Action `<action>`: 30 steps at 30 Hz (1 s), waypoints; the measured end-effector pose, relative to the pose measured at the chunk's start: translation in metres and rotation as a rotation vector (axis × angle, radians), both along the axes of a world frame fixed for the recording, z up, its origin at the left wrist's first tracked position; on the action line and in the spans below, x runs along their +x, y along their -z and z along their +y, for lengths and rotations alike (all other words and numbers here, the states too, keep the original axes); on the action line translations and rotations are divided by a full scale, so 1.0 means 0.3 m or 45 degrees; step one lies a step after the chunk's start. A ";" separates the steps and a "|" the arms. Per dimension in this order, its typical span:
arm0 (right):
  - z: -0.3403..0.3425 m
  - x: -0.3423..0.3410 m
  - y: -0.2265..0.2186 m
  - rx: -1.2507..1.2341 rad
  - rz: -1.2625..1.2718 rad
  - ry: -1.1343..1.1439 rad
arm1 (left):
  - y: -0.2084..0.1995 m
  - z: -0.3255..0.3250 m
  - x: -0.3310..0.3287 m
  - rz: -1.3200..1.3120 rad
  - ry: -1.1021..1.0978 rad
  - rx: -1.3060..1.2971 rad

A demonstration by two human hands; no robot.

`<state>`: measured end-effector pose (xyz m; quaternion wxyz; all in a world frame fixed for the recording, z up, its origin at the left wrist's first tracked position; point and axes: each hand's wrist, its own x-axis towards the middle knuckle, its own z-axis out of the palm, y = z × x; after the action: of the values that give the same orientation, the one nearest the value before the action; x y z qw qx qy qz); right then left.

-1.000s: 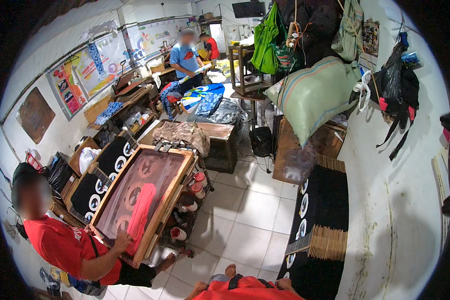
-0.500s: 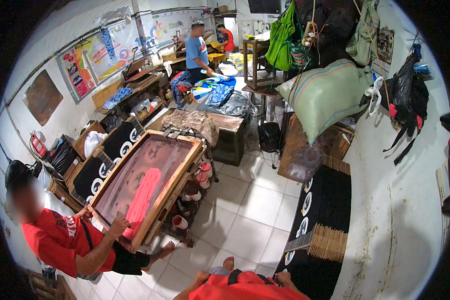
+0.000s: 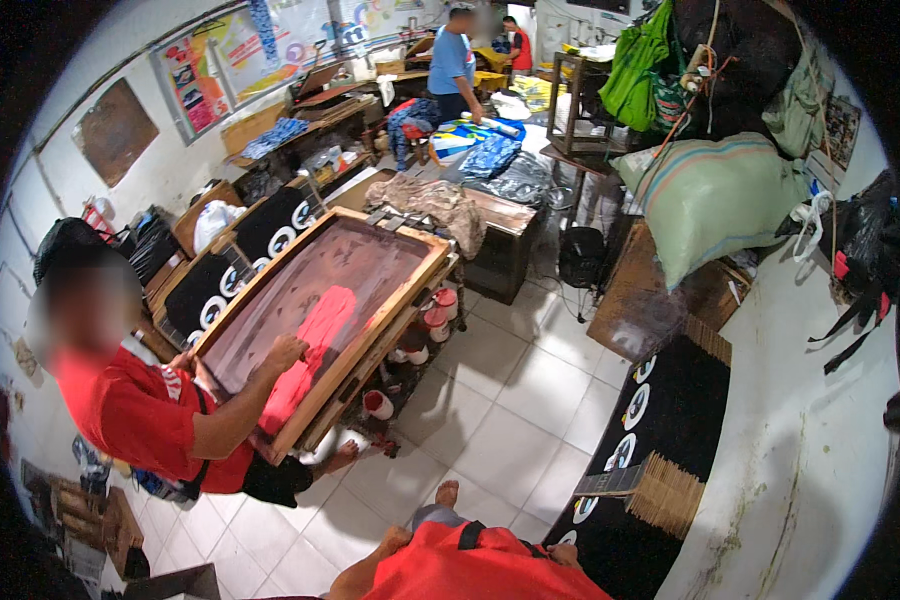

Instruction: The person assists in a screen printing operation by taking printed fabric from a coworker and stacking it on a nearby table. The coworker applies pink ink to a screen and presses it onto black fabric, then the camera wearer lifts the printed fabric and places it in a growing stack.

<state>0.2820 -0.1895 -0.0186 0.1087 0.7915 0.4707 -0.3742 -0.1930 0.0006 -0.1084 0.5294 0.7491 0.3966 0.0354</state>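
Down beside my left thigh, my left hand [image 3: 396, 540] looks loosely closed, with nothing showing in it. My right hand [image 3: 564, 553] hangs by my right side, partly covered by my red shirt [image 3: 470, 568]; its fingers are too hidden to read. Neither hand touches the wood-framed printing screen [image 3: 362, 247] at my left. A co-worker in a red shirt [image 3: 135, 408] stands at that screen, one hand [image 3: 288, 352] over a long patch of pink-red ink [image 3: 312, 342], the other at the frame's edge.
On my right lies a long run of black cloth [image 3: 686, 405] with white round prints and stacked thin wooden slats [image 3: 667, 492]. Ink pots [image 3: 377, 404] stand under the screen. Ahead are a stuffed pale green sack [image 3: 725, 200], a wooden box [image 3: 500, 225] and another person in blue [image 3: 452, 70].
My view has turned to the left, so the room sits further right in the picture. The co-worker's hand has moved up along the ink, away from the screen's near edge. My hands stay low.
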 end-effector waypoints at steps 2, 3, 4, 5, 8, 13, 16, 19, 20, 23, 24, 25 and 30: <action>0.040 -0.017 0.002 0.049 -0.105 0.057 | 0.049 0.067 0.003 0.037 0.281 0.276; 0.066 -0.027 -0.001 0.092 0.109 0.391 | 0.057 0.110 0.011 0.052 0.418 0.416; 0.087 -0.040 -0.007 0.089 0.289 0.724 | 0.048 0.143 0.004 0.134 0.512 0.495; 0.115 -0.051 -0.017 0.073 0.444 1.063 | 0.033 0.199 0.016 0.229 0.577 0.566; 0.223 -0.084 -0.068 0.255 0.543 0.978 | -0.062 0.367 0.098 0.499 0.595 0.611; 0.421 -0.154 -0.117 0.321 0.660 1.536 | -0.267 0.609 0.226 0.289 -0.795 -0.685; 0.488 -0.161 -0.115 0.457 0.830 1.721 | -0.324 0.685 0.251 0.096 -0.848 -0.727; 0.485 -0.144 -0.112 0.439 0.733 1.645 | -0.303 0.726 0.261 0.272 -0.670 -0.674; 0.467 -0.138 -0.112 0.425 0.779 1.645 | -0.283 0.726 0.264 0.379 -0.564 -0.614; 0.381 -0.118 -0.102 0.293 0.752 1.465 | -0.218 0.677 0.260 0.385 -0.595 -0.735; 0.345 -0.109 -0.094 0.182 0.651 1.275 | -0.197 0.653 0.258 0.416 -0.501 -0.692; 0.312 -0.097 -0.079 0.102 0.568 1.058 | -0.178 0.626 0.255 0.477 -0.403 -0.656; 0.155 -0.066 0.047 0.033 0.131 0.306 | -0.111 0.484 0.223 0.551 0.085 -0.197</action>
<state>0.2622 -0.1431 -0.0326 0.0285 0.8233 0.3825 -0.4184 -0.1262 0.1456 -0.0753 0.4887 0.7091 0.4774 -0.1743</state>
